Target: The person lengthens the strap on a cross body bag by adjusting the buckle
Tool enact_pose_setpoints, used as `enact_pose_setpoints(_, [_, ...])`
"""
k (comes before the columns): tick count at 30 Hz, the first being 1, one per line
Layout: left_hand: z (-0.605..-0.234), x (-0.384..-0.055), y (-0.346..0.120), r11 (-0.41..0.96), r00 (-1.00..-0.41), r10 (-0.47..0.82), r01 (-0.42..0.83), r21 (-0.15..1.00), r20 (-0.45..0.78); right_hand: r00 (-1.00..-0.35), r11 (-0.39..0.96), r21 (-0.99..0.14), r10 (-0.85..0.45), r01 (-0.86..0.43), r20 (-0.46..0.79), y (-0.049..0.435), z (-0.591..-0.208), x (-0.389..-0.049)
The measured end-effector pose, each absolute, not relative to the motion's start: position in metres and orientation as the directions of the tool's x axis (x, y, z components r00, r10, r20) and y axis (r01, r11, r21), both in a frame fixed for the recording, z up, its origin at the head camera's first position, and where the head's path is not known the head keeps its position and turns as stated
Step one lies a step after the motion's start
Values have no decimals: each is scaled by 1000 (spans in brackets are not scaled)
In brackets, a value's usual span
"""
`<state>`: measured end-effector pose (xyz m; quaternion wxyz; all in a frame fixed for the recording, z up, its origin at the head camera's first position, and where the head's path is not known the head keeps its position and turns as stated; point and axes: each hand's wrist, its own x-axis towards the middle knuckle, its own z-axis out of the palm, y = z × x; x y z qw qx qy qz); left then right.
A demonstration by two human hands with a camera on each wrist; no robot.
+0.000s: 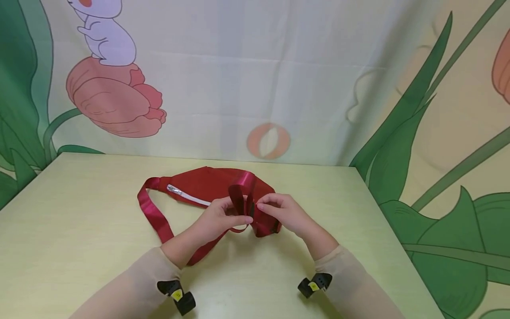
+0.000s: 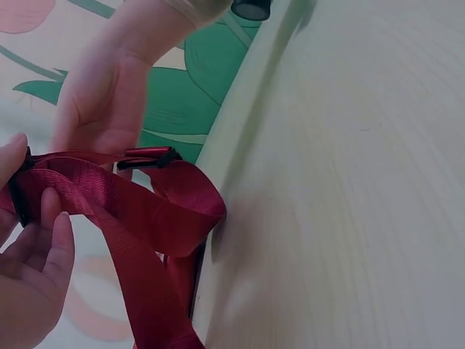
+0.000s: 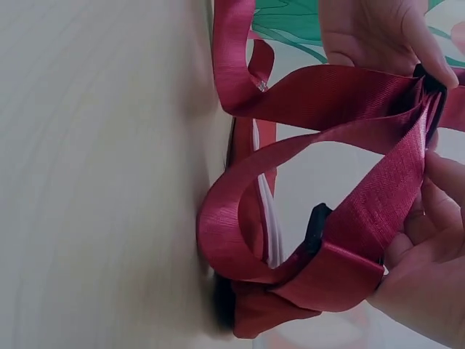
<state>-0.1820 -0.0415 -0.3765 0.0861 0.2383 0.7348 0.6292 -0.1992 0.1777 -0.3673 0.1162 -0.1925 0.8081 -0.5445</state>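
Note:
A red waist bag (image 1: pixel 207 181) with a white zipper (image 1: pixel 191 196) lies toward the back of the table. My left hand (image 1: pixel 223 217) grips a black strap slider (image 3: pixel 436 94), its thumb on one side. A loop of shiny red strap (image 1: pixel 244 181) stands up above those fingers. Beside it, my right hand (image 1: pixel 288 212) pinches the strap at the slider's other side, fingertips close to the left hand's. Lower on the webbing, a second black buckle (image 3: pixel 316 229) shows near the bag's end in the right wrist view.
The rest of the red strap (image 1: pixel 155 217) curves from the bag's left end across the pale table (image 1: pixel 79 230). A patterned curtain (image 1: pixel 199 88) hangs behind the table. Each forearm carries a small black wrist camera (image 1: pixel 183 301).

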Motion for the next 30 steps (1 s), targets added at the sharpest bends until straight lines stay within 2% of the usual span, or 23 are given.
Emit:
enact_pose_setpoints(3, [-376,-182,-43,102,-880,440,245,964,178,-875,360,-905,-483,-228,28,178,-368,-199])
enact_pose_setpoints(7, [-373,-181,-46,114,-894,416,231,966,165,-829,472,-831,-558,-296,-22,182,-372,-199])
enact_pose_setpoints(11, [-370,-182,-48,82,-902,401,212,974,163,-819,562,-758,-570,-330,-66,185,-378,-199])
enact_pose_setpoints(14, [-368,-182,-50,33,-901,393,212,977,182,-818,573,-736,-573,-359,-48,188,-383,-201])
enact_pose_setpoints(18, [-362,-179,-52,-60,-899,381,211,976,217,-772,531,-720,-635,-446,10,192,-387,-206])
enact_pose_setpoints(21, [-358,-176,-53,-131,-891,376,220,967,254,-759,527,-718,-652,-455,3,196,-391,-211])
enact_pose_setpoints(26, [-358,-173,-53,-141,-884,380,237,961,273,-794,620,-666,-604,-416,-66,201,-395,-215])
enact_pose_setpoints(29, [-360,-173,-53,-118,-885,387,232,965,260,-786,646,-623,-613,-441,-79,202,-392,-214])
enact_pose_setpoints(30, [-361,-173,-53,-102,-883,391,237,966,258,-776,630,-642,-625,-436,-87,201,-390,-213])
